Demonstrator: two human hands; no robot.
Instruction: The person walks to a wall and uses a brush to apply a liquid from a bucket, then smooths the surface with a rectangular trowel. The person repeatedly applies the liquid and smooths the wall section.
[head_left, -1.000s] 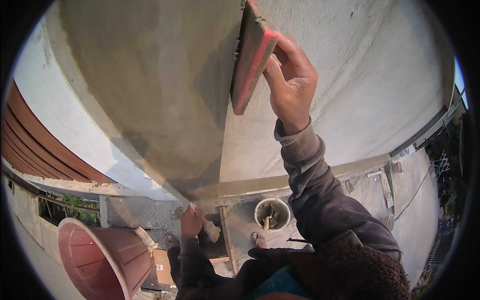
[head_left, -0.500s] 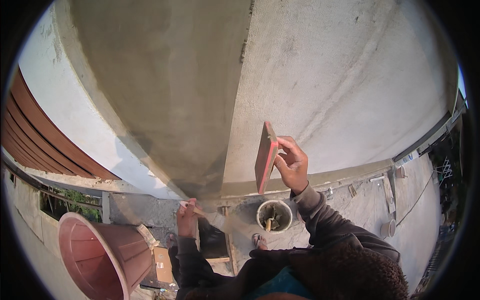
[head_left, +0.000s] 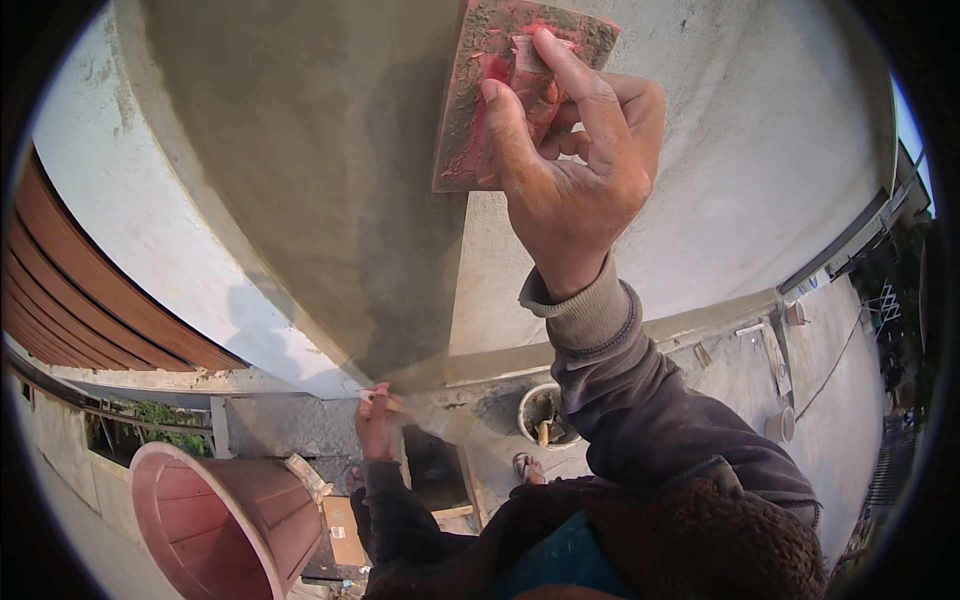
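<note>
In my right hand (head_left: 585,170) is a red plastering float (head_left: 460,120), its back crusted with grey mortar. Thumb and fingers are closed round the grip. The float is raised high in front of the wall, over the border between a darker, damp-looking plaster strip (head_left: 300,150) and the paler rough wall (head_left: 720,180). Whether its face touches the wall is hidden. Low down by the foot of the wall, my left hand (head_left: 376,425) is closed on the pale handle of what looks like a brush (head_left: 448,422), its head smeared by motion.
A mortar-stained bucket (head_left: 530,405) with a pale-handled tool inside stands on the floor, partly behind my right sleeve. A large reddish-brown tub (head_left: 285,500) is at lower left. Beside my left arm is a dark wood-edged opening (head_left: 435,470). Brown slats (head_left: 90,290) line the left.
My right hand has risen up the wall and turned, so the float's back now shows instead of its edge. The left hand has stayed low, still holding the brush.
</note>
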